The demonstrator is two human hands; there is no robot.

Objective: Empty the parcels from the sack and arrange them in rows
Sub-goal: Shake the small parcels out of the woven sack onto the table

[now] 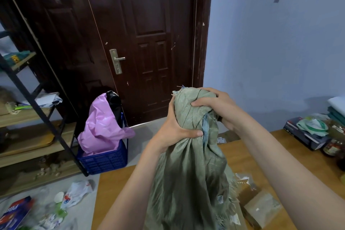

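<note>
- Hanging upside down over the wooden bench (248, 157), the grey-green woven plastic sack (188, 173) is bunched at its top, its frayed open edge down at the bench surface.
- Just right of the sack's lower edge, flat tan parcels wrapped in clear plastic (261, 209) lie on the bench, one partly under the fraying hem.
- The left hand (175, 129) grips the gathered sack from the left, its fingers (194, 133) clenched round the cloth, thumb pressed across the front.
- The right hand (218, 104) grips the very top of the bundle from above, fingers curled over it.
- At the bench's far right edge sit a dark box (302, 136), a jar and folded cloths.
- On the floor to the left lie scattered wrappers (76, 195); a blue plastic crate (104, 160) holds a pink plastic bag (104, 123).
- Behind them stand a black-framed wooden shelf rack (29, 114) and a dark brown panelled door (141, 39) beside a pale blue wall.
</note>
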